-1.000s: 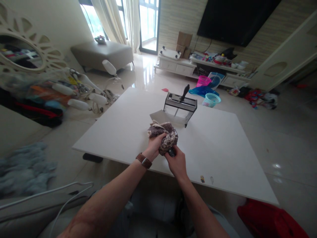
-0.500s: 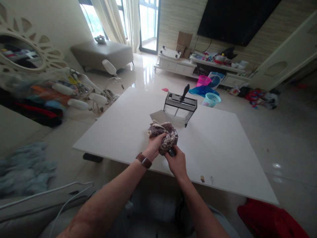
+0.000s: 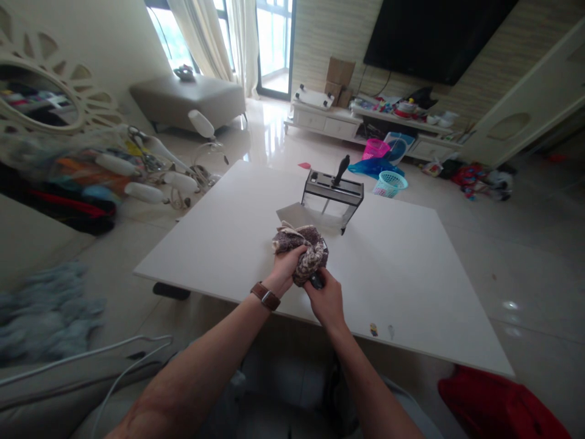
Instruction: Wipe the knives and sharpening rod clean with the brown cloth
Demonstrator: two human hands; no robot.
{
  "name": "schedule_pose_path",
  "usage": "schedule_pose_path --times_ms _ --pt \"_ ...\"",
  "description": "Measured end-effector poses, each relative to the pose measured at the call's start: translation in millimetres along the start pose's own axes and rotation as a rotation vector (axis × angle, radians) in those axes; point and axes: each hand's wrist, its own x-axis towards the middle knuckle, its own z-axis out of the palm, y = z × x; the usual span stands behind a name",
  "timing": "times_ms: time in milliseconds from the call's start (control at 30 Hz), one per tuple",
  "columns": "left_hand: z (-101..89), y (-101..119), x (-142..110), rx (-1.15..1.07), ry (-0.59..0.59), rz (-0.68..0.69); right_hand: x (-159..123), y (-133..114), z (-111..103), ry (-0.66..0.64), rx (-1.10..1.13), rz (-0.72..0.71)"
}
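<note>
My left hand (image 3: 286,267), with a brown watch strap at its wrist, is closed on a bunched brown-and-cream patterned cloth (image 3: 307,249) above the white table. Close beside it, my right hand (image 3: 326,297) is wrapped round a short black handle (image 3: 316,280) that comes out from under the cloth. The cloth hides most of what the handle belongs to. Just beyond the cloth stands a knife rack (image 3: 333,190) with a see-through front, and one black knife handle (image 3: 342,169) sticks up from its top slot. A flat grey piece (image 3: 295,213) lies between the rack and the cloth.
The white table (image 3: 402,268) carries a small yellow figure (image 3: 373,329) and a pale small item (image 3: 391,331) at its near edge. Beyond it are a light-blue basket (image 3: 390,183) and a pink basket (image 3: 376,148). A lamp (image 3: 176,182) stands left, red fabric (image 3: 493,402) lower right.
</note>
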Motion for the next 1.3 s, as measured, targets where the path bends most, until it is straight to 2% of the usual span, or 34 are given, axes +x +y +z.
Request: schedule_pose_path --times_ms 333,1300 --pt "1.9 1.9 -2.7 -0.010 0.058 0.031 0.3 -1.0 -0.1 -0.008 0.020 0.008" --pt "1.8 2.1 -2.4 -0.018 0.054 -0.013 -0.8 -2.5 -0.3 -0.010 0.005 0.010"
